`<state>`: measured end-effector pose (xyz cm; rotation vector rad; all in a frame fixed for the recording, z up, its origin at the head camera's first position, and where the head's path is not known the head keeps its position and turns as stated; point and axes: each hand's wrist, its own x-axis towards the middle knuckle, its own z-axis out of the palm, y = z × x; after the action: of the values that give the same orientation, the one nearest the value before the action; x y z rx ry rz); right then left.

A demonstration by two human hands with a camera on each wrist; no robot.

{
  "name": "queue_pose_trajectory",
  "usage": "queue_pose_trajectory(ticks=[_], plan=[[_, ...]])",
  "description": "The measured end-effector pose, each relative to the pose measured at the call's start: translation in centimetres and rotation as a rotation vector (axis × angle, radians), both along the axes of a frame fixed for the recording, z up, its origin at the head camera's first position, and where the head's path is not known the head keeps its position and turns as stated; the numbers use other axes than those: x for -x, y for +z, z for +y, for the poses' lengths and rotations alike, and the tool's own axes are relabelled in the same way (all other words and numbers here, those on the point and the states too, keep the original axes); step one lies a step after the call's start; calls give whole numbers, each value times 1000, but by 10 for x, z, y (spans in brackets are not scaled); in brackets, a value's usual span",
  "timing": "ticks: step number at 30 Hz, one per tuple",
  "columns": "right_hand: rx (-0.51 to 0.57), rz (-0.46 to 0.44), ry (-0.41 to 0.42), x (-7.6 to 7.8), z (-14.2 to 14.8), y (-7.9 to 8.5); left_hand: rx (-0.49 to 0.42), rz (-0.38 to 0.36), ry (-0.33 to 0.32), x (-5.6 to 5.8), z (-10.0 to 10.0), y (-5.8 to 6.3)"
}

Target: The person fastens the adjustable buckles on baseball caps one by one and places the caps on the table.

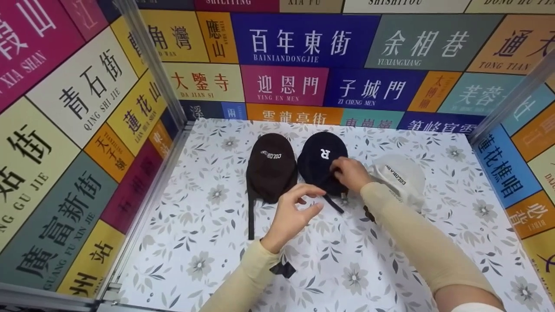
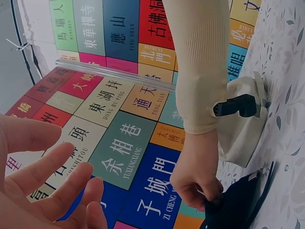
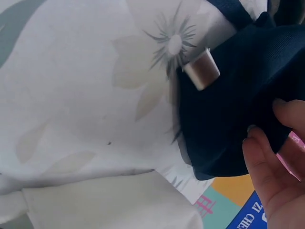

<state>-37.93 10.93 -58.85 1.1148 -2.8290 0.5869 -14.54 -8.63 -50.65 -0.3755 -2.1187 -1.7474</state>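
Observation:
A navy cap [image 1: 316,151] with a white letter R lies on the patterned cloth between two other caps. My right hand [image 1: 352,173] pinches its side fabric between thumb and fingers. In the right wrist view, a metal clasp [image 3: 202,70] shows on the edge of the navy fabric. The cap's dark strap [image 1: 334,203] trails toward me on the cloth. My left hand [image 1: 291,214] hovers just in front of the navy and brown caps, its fingers loosely bent with nothing between them. On the left lies a dark brown cap [image 1: 271,173], its strap [image 1: 251,216] stretched toward me.
A white cap [image 1: 407,175] lies to the right, partly behind my right forearm. The floral cloth [image 1: 199,264] covers the table. Printed panels [image 1: 303,39] on metal posts stand at the back and both sides.

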Motion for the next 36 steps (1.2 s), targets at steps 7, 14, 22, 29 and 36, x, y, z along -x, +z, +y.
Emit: queue_pose_trajectory(ticks=[7,14,22,29,36], plan=[[86,25,11,-1,-7,10,2,14,-4,1,-1,1],[135,59,-4,-3,-10,21,-3,4,5,0,-1,1],[205,63,-55,-3,-12,29,-9,17,11,0,-1,-1],[300,76,-128,-5,-16,39,-10,20,22,-4,0,8],[388,75,-177,-12,-25,57,-29,16,18,-7,1,16]])
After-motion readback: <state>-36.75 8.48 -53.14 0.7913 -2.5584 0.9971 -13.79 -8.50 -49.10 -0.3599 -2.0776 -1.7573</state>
